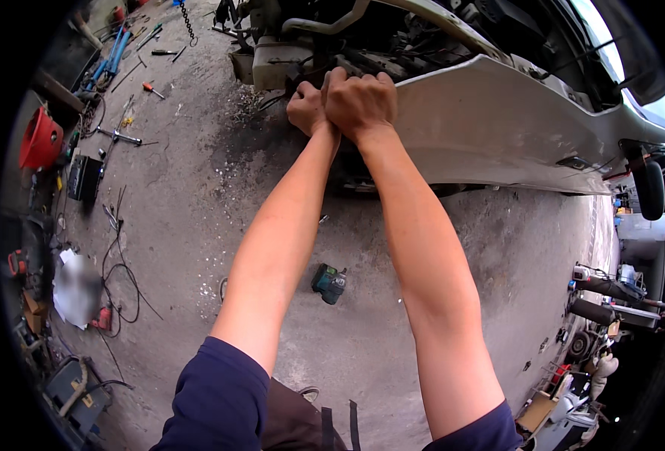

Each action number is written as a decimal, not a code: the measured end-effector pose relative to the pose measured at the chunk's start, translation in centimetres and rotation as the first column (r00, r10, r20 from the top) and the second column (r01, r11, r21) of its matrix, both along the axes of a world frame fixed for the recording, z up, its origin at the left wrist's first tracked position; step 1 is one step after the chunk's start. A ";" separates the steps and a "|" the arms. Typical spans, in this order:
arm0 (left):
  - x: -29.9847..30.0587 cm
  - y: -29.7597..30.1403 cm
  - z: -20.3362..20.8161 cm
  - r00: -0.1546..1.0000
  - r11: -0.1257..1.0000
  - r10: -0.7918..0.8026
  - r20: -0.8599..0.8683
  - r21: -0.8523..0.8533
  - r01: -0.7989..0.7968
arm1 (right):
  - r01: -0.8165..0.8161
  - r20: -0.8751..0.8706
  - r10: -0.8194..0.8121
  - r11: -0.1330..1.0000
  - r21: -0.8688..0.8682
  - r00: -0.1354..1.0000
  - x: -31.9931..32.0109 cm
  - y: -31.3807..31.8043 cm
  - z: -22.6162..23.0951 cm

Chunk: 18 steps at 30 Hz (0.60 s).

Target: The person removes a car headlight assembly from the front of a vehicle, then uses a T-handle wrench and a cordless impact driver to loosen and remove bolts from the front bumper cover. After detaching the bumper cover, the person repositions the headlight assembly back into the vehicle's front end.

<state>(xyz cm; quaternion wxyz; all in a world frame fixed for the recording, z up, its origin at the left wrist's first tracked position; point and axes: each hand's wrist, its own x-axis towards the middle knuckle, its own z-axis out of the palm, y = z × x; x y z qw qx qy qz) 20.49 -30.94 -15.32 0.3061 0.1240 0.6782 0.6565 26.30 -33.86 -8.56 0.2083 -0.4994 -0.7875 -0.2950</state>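
Even daylight, soft and bright, no hard shadows; only a dark patch on the concrete floor [197, 225] under the car body [498, 120] and overexposed sky glare at the top right rim. Heavy fisheye bend: black corners, the car's edge curves, clutter at the left and right rims is squeezed and smeared. Centre is sharp, forearms crisp, one blurred white patch [75, 289] at the left edge

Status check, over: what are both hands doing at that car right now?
Left hand and right hand fisted side by side at the white car body panel edge. What they grip is hidden. Teal power tool on concrete below, untouched.
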 end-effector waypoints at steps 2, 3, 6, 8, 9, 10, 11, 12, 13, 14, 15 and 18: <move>0.6 -0.7 0.7 0.999 0.999 -0.013 -0.040 -0.035 0.011 | 0.024 0.040 -0.024 1.000 -0.005 0.999 0.6 -0.5 -0.4; 0.6 -1.0 0.7 0.999 0.999 -0.033 0.015 -0.043 0.034 | 0.033 0.056 -0.032 0.999 -0.006 0.998 0.5 -0.8 -0.2; 0.4 -0.6 -0.1 0.996 0.995 -0.089 0.018 -0.040 0.090 | 0.132 0.077 -0.118 0.966 -0.223 0.990 -1.4 -1.8 2.6; 0.7 -1.5 -0.3 0.982 0.985 -0.165 0.089 -0.044 0.169 | -0.048 -0.212 -0.002 0.972 -0.229 0.977 -1.9 -3.0 3.9; 0.6 -1.9 -0.1 0.972 0.974 -0.213 0.101 -0.061 0.220 | 0.017 -0.280 -0.060 0.988 -0.154 0.958 -2.3 -4.3 4.9; 0.2 -1.9 0.0 0.960 0.961 -0.258 0.106 -0.080 0.267 | 0.082 -0.358 -0.107 0.993 -0.083 0.928 -2.6 -6.1 5.8; -0.4 -1.6 -0.2 0.939 0.945 -0.308 0.151 -0.066 0.320 | 0.127 -0.378 -0.163 0.985 -0.119 0.911 -2.6 -8.3 6.8; -1.2 -1.6 -0.8 0.910 0.922 -0.366 0.194 -0.054 0.382 | 0.182 -0.397 -0.232 0.970 -0.160 0.888 -2.3 -11.2 7.5; -2.0 -1.9 -1.2 0.869 0.890 -0.433 0.238 -0.038 0.454 | 0.214 -0.344 -0.303 0.938 -0.274 0.888 -1.5 -14.6 7.6; -3.3 -2.3 -1.7 0.854 0.897 -0.432 0.291 0.045 0.439 | 0.246 -0.288 -0.369 0.890 -0.384 0.884 -0.4 -18.5 7.2; -6.0 -2.1 -3.6 0.873 0.926 -0.375 0.314 0.074 0.371 | 0.275 -0.200 -0.448 0.784 -0.556 0.872 0.0 -22.5 6.9; -17.3 -6.0 -10.8 0.852 0.868 -0.430 0.297 -0.124 0.481 | 0.382 0.270 -0.694 0.008 -0.924 0.667 3.5 -37.6 4.8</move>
